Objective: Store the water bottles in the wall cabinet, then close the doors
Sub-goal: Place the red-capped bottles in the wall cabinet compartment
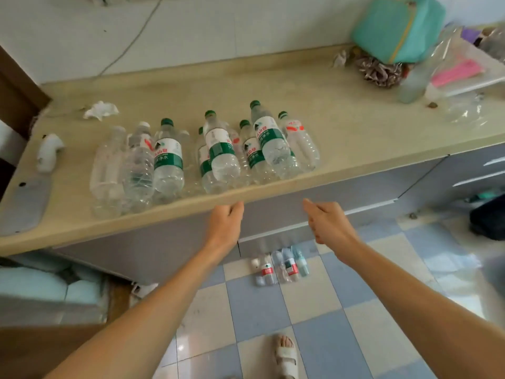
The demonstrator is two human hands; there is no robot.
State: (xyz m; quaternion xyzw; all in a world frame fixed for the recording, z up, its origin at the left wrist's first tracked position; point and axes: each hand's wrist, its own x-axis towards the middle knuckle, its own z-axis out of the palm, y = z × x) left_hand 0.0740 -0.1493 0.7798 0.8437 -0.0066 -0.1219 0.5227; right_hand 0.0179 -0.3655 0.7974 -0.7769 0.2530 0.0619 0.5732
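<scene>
Neither hand grips anything: the left hand point(225, 220) reaches forward with fingers loosely curled and empty, just below the front edge of the countertop point(341, 127), and the right hand point(326, 221) hangs beside it, also loose and empty, index finger extended toward the counter. Both seem poised for a two-handed pickup, which would suit carrying several bottles per trip. Below the hands, on the tiled floor against the base cabinet point(175, 242), stands a small group of bottles on the floor point(284, 265), apparently set aside. Just beyond the fingertips, the water bottles point(207, 157) stand in a loose row along the counter's near edge, upright and touching one another, green-capped and green-labelled ones mixed with clear, red-marked ones; standing them at the front keeps them within easy reach. Farther left lies crumpled tissue point(101, 110). Farthest, to the right by the wall, a teal bag point(396, 28) leans among clutter. The wall cabinet is out of view, so no bottle appears stored yet.
</scene>
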